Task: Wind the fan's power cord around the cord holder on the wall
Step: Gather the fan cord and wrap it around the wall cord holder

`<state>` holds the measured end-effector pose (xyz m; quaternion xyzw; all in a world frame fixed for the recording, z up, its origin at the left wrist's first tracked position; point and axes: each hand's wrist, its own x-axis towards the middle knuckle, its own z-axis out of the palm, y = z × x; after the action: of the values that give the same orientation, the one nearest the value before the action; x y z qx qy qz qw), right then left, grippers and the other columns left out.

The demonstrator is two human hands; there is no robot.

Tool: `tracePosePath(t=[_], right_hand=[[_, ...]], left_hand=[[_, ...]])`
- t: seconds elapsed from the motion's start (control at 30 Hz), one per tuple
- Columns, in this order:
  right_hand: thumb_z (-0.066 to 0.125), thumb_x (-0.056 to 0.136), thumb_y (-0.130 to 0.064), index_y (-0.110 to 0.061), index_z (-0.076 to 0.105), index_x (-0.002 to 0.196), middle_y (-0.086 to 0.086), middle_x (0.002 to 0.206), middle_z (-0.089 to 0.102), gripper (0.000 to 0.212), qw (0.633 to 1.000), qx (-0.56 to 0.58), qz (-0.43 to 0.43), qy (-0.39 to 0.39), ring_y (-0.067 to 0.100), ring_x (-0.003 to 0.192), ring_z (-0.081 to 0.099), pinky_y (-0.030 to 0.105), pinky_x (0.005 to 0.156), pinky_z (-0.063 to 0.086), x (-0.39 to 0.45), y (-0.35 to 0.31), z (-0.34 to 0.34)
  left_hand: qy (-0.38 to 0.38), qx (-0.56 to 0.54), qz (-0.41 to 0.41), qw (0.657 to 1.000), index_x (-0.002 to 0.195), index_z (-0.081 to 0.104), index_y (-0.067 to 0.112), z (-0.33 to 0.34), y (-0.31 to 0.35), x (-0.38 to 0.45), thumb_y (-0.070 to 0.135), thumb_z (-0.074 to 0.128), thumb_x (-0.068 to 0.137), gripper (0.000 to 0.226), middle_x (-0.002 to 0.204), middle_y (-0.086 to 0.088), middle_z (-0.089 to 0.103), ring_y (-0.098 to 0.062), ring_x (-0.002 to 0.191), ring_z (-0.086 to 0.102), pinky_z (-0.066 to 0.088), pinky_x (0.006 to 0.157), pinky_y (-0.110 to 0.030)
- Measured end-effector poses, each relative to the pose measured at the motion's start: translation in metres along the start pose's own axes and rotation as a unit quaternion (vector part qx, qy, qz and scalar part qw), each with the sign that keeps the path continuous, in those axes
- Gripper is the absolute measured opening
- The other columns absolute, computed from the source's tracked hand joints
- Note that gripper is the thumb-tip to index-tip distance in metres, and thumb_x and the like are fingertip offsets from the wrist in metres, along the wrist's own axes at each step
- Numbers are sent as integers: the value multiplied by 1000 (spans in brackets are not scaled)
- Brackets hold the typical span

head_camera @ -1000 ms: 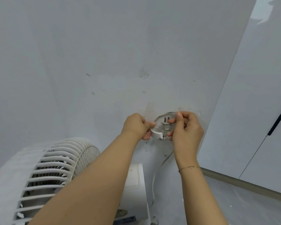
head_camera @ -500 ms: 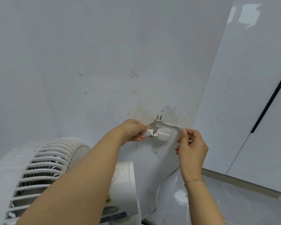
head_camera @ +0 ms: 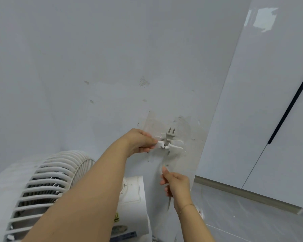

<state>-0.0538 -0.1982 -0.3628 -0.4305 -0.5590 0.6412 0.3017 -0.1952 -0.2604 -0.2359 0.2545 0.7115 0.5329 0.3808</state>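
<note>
Winding underway: plug [head_camera: 170, 136] sits prongs-up on the holder [head_camera: 171, 146] on the wall [head_camera: 112, 67]; left hand [head_camera: 140, 141] pinches the holder's left wing; right hand [head_camera: 177, 183], just below, grips the cord [head_camera: 169, 203], blurred. Next, I'd judge: loop that slack round the wings under tension; fan [head_camera: 47, 187] stands near left.

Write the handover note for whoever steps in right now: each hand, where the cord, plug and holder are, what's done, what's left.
Left hand: pinching the left wing of the cord holder on the wall.
Right hand: below the holder, closed on the power cord, which is motion-blurred there.
Plug: at the holder's centre, prongs pointing up.
Fan: lower left, next to the wall.
Done: plug end seated at the holder.
Left: no finished loops are visible on the wings; wind the slack around them.
</note>
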Motion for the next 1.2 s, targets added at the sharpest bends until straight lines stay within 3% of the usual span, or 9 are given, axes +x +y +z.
tracePosePath(t=[0.1, 0.17, 0.23, 0.33, 0.53, 0.63, 0.87, 1.07, 1.2], right_hand=[[62, 91, -25, 6, 72, 80, 15, 66, 63, 35, 999, -41, -18, -19, 21, 47, 49, 28, 48, 43, -1, -3, 16], [56, 92, -13, 15, 66, 90, 30, 89, 67, 30, 994, -89, -57, -23, 38, 77, 62, 36, 72, 52, -1, -5, 25], [50, 93, -6, 9, 69, 81, 20, 107, 70, 27, 986, -131, -86, -48, 29, 96, 64, 23, 80, 49, -6, -7, 34], [48, 94, -7, -12, 74, 88, 0, 106, 70, 27, 978, -146, -119, -91, 1, 83, 58, 8, 75, 42, -15, -11, 44], [51, 95, -15, -17, 75, 94, 2, 81, 68, 24, 971, -146, -146, -119, 6, 65, 53, 10, 60, 43, -15, -14, 42], [51, 96, -19, -17, 74, 89, -4, 63, 59, 24, 971, -154, -125, -135, 5, 55, 50, 16, 55, 43, -14, -12, 35], [59, 90, -28, -17, 62, 56, -6, 45, 43, 36, 959, -227, -91, -145, 7, 38, 39, 17, 41, 34, -19, -38, -11], [57, 87, -18, -13, 71, 71, -9, 42, 45, 22, 928, -281, -226, -98, 4, 42, 40, 11, 45, 29, -26, -63, -38], [57, 93, -26, -7, 66, 75, 5, 57, 56, 27, 886, -287, -359, -59, 14, 54, 47, 31, 56, 42, -28, -75, -33]], left_hand=[[17, 59, -11, 998, 101, 61, 8, -9, -2, -4, -6, 68, 78, 28, 97, -14, 65, -21, 87, 63, 53, 79, -25], [45, 170, -9, 984, 99, 66, 10, -12, -5, -3, -3, 67, 80, 24, 95, -11, 63, -19, 90, 60, 50, 82, -26], [47, 230, 0, 972, 101, 71, 8, -13, -6, -1, 1, 68, 80, 22, 95, -9, 64, -18, 91, 58, 48, 84, -28], [6, 259, 20, 966, 102, 74, 6, -7, -9, 2, 6, 71, 79, 22, 96, -4, 67, -15, 95, 57, 48, 74, -22], [-30, 308, 24, 951, 102, 73, 5, 1, -15, 7, 8, 70, 82, 20, 99, -5, 70, -11, 94, 58, 47, 92, -25], [-52, 333, 0, 941, 89, 66, 12, 7, -16, 6, 12, 54, 93, 12, 90, -1, 68, -6, 74, 56, 44, 67, -18], [42, 203, -47, 977, 66, 49, 11, 19, -10, 14, 2, 40, 95, 31, 65, -4, 53, -7, 46, 53, 40, 45, -15], [78, 23, -132, 988, 67, 46, 13, 25, -7, 14, 0, 36, 92, 30, 43, 1, 50, -4, 27, 44, 33, 33, -10], [87, -85, -165, 979, 65, 46, 9, 21, 2, 13, 0, 44, 90, 26, 60, -2, 46, -7, 46, 40, 35, 36, -13]])
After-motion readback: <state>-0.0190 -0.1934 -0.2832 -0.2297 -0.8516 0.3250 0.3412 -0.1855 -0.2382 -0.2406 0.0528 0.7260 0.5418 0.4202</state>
